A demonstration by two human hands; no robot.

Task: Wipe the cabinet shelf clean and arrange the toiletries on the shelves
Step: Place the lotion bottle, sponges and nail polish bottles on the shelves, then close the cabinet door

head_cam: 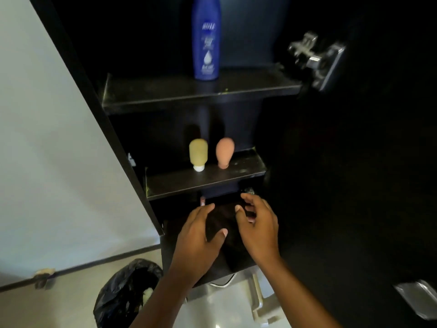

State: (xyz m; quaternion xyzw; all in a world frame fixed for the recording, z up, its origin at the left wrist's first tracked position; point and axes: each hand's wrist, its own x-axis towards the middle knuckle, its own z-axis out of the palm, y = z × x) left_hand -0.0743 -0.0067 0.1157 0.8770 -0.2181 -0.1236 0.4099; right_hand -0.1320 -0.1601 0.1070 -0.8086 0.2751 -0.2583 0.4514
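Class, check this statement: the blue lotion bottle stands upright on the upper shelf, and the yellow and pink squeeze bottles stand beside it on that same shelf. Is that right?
Not quite. The blue lotion bottle does stand upright on the upper shelf, but the yellow squeeze bottle and pink squeeze bottle stand on the shelf below, as the head view shows.

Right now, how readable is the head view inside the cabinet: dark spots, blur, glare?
Head view: the cabinet interior is very dark, so the dark cloth between the left hand and right hand barely shows; the tall blue lotion bottle label is blurred; the chrome hinge is smeared and glinting; the pale wall is brightest.
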